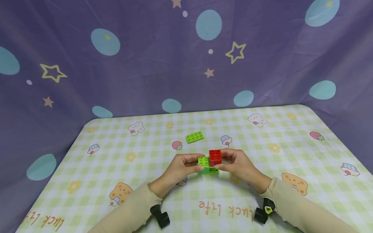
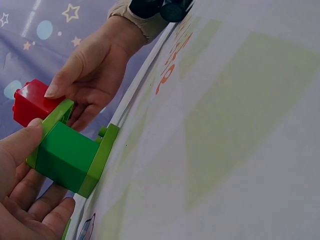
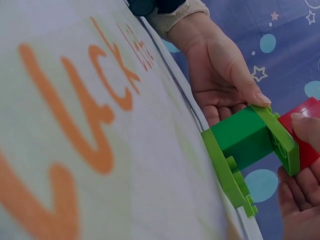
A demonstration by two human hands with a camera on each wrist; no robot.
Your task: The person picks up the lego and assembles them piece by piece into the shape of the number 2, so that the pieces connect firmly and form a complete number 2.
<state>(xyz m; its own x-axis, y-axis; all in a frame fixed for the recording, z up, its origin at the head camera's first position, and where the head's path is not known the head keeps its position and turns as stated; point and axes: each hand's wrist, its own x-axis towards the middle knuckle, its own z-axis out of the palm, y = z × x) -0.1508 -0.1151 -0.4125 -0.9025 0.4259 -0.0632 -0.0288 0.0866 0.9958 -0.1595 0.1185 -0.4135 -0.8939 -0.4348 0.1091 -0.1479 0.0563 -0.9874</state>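
A small stack of toy building bricks stands on the tablecloth between both hands. At its base is a lime plate, with a dark green brick on one end of it. Across that lies an upper lime plate that sticks out past the green brick. A red brick sits on the overhanging right end. My left hand grips the stack's left side, thumb in front at the upper plate, fingers behind. Pinched at the right side by my right hand, the red brick touches thumb and fingers.
Another lime plate lies studs up on the table behind the stack. The checked tablecloth has printed pictures. A purple curtain hangs behind the table. Black devices are strapped to both wrists.
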